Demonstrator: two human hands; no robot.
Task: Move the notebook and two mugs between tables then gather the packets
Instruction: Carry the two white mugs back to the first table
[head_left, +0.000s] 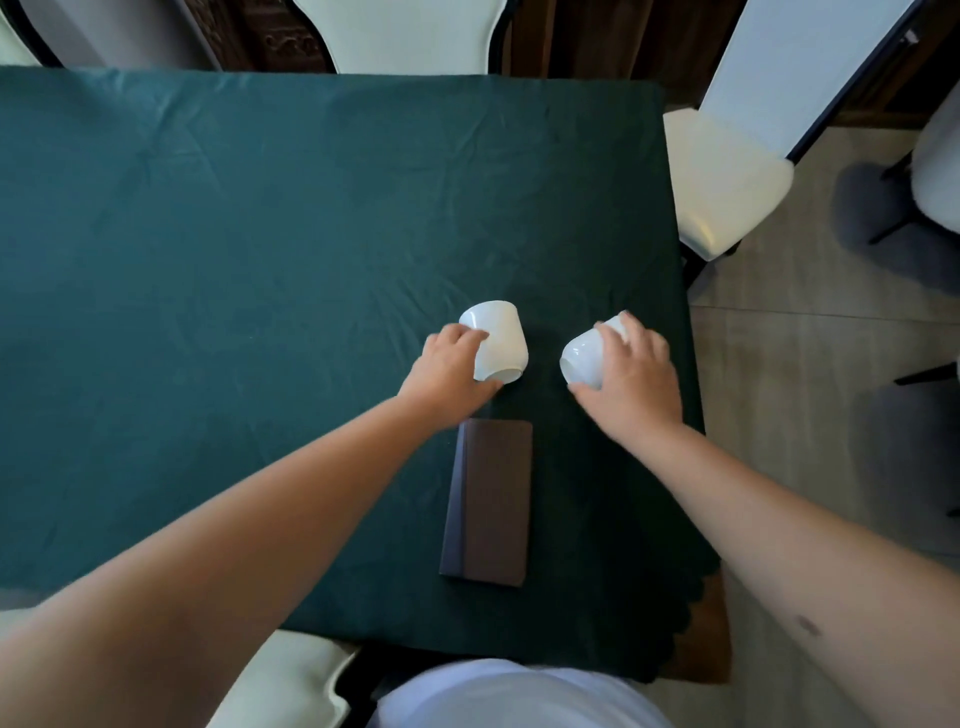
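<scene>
Head view: the left hand (451, 364) wraps one white mug (496, 340), fingers curled over its left side. The right hand (631, 369) wraps the second mug (589, 356), fingers curled across its far side. Both mugs are tilted, their open mouths turned toward the near edge, above the green tablecloth (234, 260). The notebook (491, 501) lies closed on the cloth, just near of the mugs, close to the table's right edge. No packets are visible.

Risk: each mug is gripped by its smooth wall, not a handle, and is tilted; a loose hold could let one slip and strike the table or notebook.
</scene>
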